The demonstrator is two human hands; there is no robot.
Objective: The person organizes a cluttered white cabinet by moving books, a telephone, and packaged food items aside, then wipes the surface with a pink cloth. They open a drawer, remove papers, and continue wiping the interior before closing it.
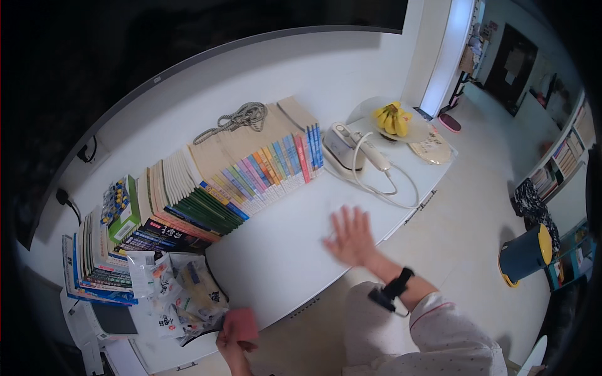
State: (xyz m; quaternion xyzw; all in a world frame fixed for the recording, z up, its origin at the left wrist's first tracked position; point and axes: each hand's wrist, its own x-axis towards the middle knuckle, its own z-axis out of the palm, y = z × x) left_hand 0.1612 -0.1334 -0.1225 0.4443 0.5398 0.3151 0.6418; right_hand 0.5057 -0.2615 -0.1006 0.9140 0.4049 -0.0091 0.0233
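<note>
My left hand (233,343) grips a pink cloth (242,324) at the front edge of a white cabinet top (277,254), beside a dark tray heaped with packaged snacks (188,291). With its fingers spread, my right hand (350,237) is over the cabinet top near its front edge, slightly blurred; whether the palm touches the surface I cannot tell. It holds nothing visible. A black strap with a small device (392,291) is round the right wrist.
A long row of books (263,174) lines the back, with a coiled rope (244,117) on top. Farther right stand a handheld garment steamer (345,148) with its cord and a glass plate of bananas (392,120). A blue bin (522,258) is on the floor.
</note>
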